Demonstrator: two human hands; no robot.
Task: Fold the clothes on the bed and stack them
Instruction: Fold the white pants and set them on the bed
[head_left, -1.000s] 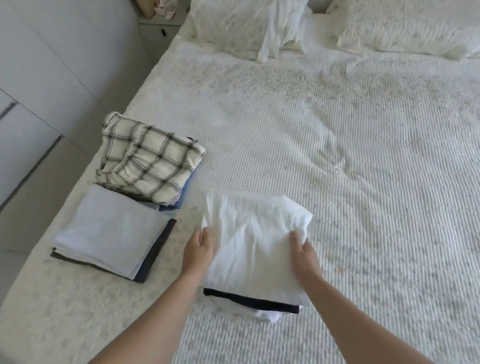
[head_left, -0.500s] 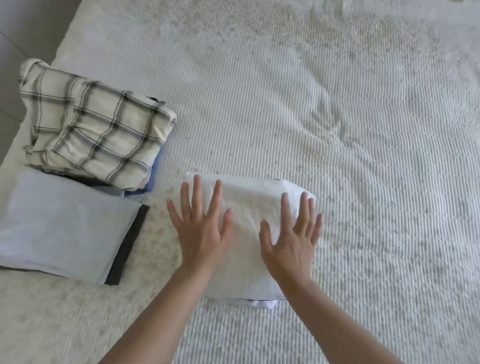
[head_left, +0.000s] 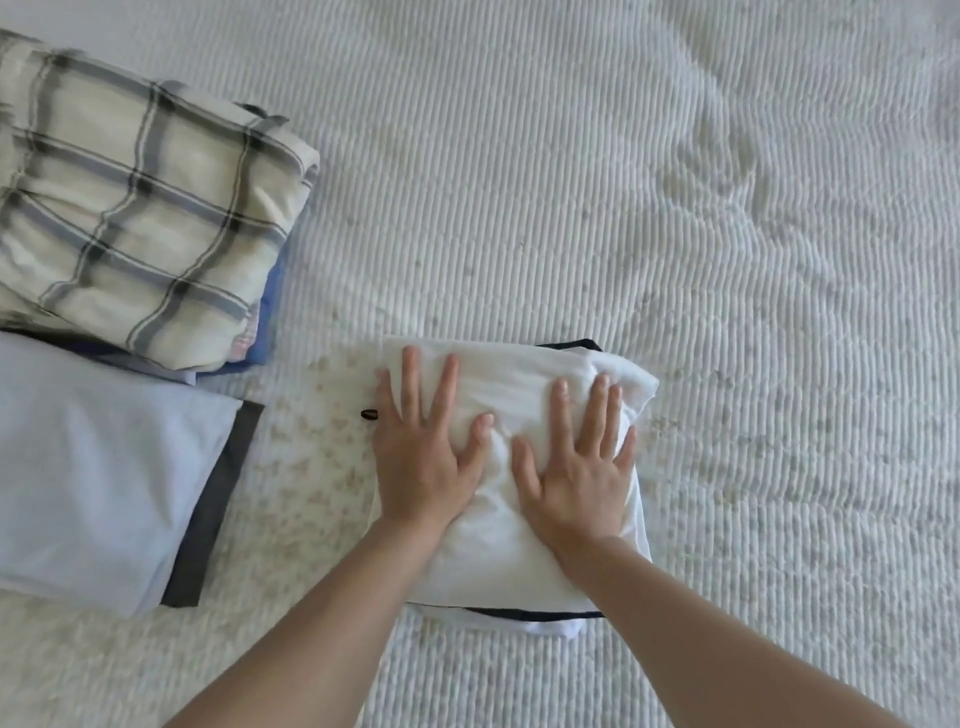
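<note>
A folded white garment tops a small stack in the lower middle of the bed, with a dark garment's edge showing beneath it. My left hand presses flat on its left half, fingers straight and spread. My right hand presses flat on its right half the same way. To the left lies a folded plaid garment on top of blue clothes. In front of that sits a folded pale blue garment over a dark grey one.
The white ribbed bedspread stretches wide to the right and beyond the stack. A small dark object lies on the cover just left of my left hand.
My hands went from gripping the white garment's sides to pressing flat on top of it. The view has tilted down and closer, so the pillows have left the frame.
</note>
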